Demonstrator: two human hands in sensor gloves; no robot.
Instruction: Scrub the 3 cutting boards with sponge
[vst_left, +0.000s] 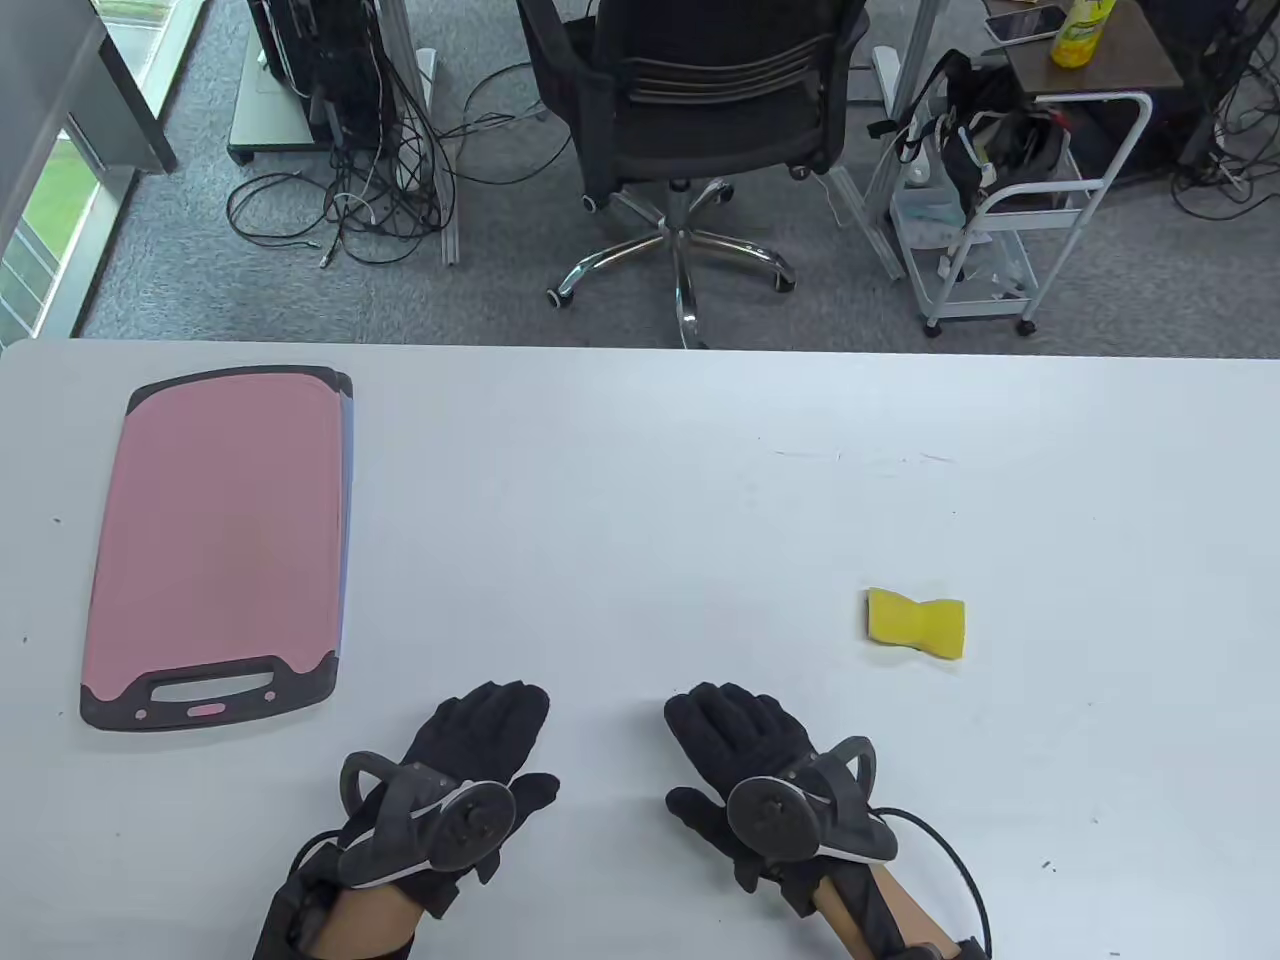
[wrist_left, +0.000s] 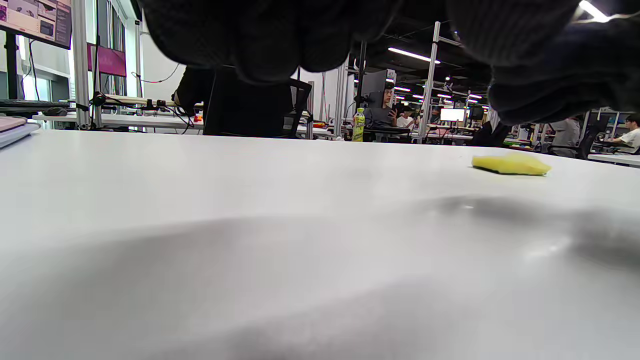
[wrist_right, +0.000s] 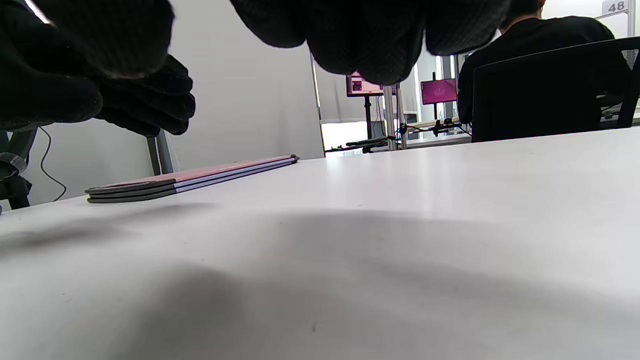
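The white table (vst_left: 640, 480) carries everything, largest first. Near its left edge lies a stack of cutting boards (vst_left: 220, 545), flat, long side running from the near side to the far side. The top board is dusty pink with a dark grey rim and a grey handle end, with a slot cut through it, toward the near edge. A bluish edge of a lower board peeks out along its right side, and the right wrist view shows three thin layers (wrist_right: 190, 177). No brand or lettering can be read on them.

At the near edge, close to the middle, the left hand (vst_left: 470, 765) and right hand (vst_left: 745, 765) rest palm down on the table, fingers loosely extended, holding nothing.

The sponge (vst_left: 916, 623) is yellow, pinched at the waist like a bow, lying toward the right side, well apart from the boards and beyond the right hand.
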